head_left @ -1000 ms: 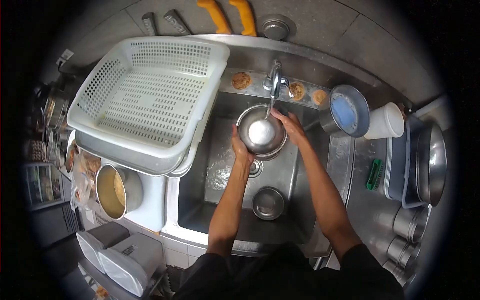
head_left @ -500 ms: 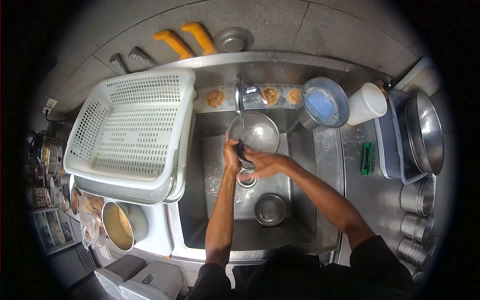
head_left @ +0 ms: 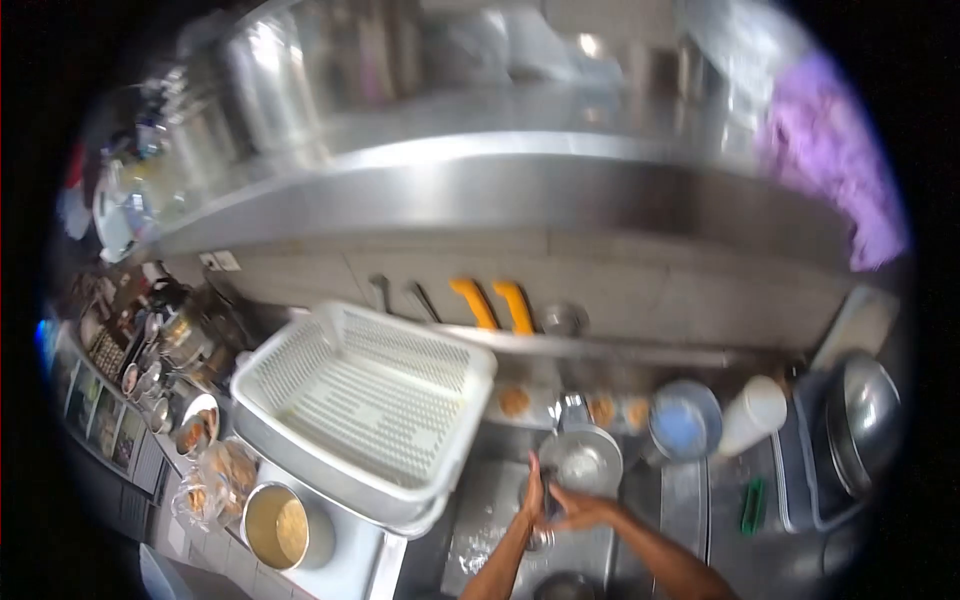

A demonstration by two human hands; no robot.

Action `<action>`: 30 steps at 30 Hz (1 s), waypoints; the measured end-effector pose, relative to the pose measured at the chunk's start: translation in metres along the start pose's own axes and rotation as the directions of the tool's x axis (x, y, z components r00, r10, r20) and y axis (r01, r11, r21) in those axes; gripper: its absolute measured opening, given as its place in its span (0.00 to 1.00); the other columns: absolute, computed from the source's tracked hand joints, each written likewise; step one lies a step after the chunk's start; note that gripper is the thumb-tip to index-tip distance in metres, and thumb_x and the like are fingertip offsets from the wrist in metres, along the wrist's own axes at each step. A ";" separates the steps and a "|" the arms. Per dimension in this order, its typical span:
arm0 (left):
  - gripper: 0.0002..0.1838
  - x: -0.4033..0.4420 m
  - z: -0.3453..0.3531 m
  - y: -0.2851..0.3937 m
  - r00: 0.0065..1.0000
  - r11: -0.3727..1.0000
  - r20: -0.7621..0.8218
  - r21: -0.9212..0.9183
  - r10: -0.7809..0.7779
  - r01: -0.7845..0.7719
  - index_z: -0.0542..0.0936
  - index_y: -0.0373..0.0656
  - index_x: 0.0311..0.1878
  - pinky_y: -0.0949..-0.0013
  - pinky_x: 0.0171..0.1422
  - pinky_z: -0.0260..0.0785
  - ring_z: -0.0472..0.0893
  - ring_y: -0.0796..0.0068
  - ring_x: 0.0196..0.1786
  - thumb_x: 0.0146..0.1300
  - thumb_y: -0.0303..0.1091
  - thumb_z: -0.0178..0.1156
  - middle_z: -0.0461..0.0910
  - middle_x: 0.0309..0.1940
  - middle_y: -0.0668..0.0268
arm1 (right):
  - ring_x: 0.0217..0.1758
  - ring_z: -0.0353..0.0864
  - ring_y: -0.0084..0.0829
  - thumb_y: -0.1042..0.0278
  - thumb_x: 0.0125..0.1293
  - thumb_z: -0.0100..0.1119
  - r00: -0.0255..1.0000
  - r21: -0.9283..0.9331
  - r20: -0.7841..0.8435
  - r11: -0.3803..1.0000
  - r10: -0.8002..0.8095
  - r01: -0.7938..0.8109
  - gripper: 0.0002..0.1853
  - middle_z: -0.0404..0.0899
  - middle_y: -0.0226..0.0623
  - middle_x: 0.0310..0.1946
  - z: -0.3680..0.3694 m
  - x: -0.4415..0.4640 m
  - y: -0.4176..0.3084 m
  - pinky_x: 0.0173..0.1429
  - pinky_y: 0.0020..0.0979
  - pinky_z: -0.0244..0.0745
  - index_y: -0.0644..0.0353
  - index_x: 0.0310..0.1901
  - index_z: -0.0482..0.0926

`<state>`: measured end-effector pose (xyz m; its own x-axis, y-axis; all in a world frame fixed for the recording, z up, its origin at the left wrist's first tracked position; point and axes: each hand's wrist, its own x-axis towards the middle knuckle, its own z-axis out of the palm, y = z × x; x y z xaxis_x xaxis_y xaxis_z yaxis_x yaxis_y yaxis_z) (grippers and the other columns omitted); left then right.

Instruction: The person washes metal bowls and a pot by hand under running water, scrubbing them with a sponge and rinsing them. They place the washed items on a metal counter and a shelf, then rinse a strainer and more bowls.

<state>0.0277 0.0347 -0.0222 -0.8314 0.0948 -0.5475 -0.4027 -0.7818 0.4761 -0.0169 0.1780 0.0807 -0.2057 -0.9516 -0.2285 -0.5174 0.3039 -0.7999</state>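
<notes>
A round metal bowl (head_left: 588, 462) stands in the sink (head_left: 480, 490) below the faucet (head_left: 570, 405). Just at its near left side, my left hand (head_left: 533, 492) is raised with its fingers pointing up, closed about a small dark thing (head_left: 552, 503) too blurred to name. My right hand (head_left: 582, 512) faces it from the right, thumb and fingers apart, close to that dark thing. A second, smaller metal bowl (head_left: 565, 587) sits nearer in the sink, partly cut off by the lower frame edge.
Left of the sink is a white perforated basket (head_left: 380, 400), with a pot (head_left: 318, 530) in front. A metal pot with a blue sponge (head_left: 682, 425), a white container (head_left: 755, 415) and a green brush (head_left: 753, 505) are right. Above runs a metal shelf (head_left: 500, 190).
The view has tilted up, bringing the shelf and a purple cloth into sight and pushing the sink lower. My hands remain together beside the bowl, the right with its fingers more apart.
</notes>
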 end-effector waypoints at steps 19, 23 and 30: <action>0.27 -0.022 0.019 0.011 0.806 0.841 -0.339 0.435 0.485 -0.322 0.63 0.43 0.71 0.67 0.68 0.59 0.69 0.62 0.66 0.73 0.45 0.47 0.70 0.64 0.55 | 0.47 0.79 0.48 0.75 0.60 0.54 0.901 0.302 -0.328 0.935 0.283 -0.184 0.19 0.79 0.51 0.44 0.041 0.031 0.024 0.51 0.44 0.72 0.63 0.54 0.75; 0.26 -0.041 -0.020 0.032 0.856 0.679 -0.209 0.706 0.472 -0.202 0.65 0.47 0.70 0.64 0.68 0.59 0.71 0.63 0.65 0.72 0.43 0.48 0.73 0.62 0.54 | 0.70 0.65 0.36 0.63 0.48 0.67 0.982 -0.621 -0.161 0.783 -0.103 -0.020 0.37 0.72 0.39 0.61 0.044 -0.018 0.046 0.74 0.42 0.54 0.66 0.61 0.70; 0.23 -0.030 0.041 0.019 0.860 0.818 -0.352 0.562 0.368 -0.120 0.69 0.46 0.67 0.65 0.66 0.63 0.73 0.63 0.63 0.72 0.43 0.48 0.73 0.62 0.53 | 0.79 0.38 0.56 0.59 0.42 0.74 0.974 -0.275 -0.211 0.951 0.083 -0.141 0.54 0.48 0.63 0.72 0.055 0.026 0.029 0.78 0.52 0.37 0.71 0.69 0.55</action>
<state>0.0296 0.0426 0.0314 -0.7288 -0.4233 -0.5382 -0.4450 -0.3045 0.8422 0.0086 0.1594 0.0203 -0.4188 -0.8917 -0.1720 -0.6913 0.4358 -0.5763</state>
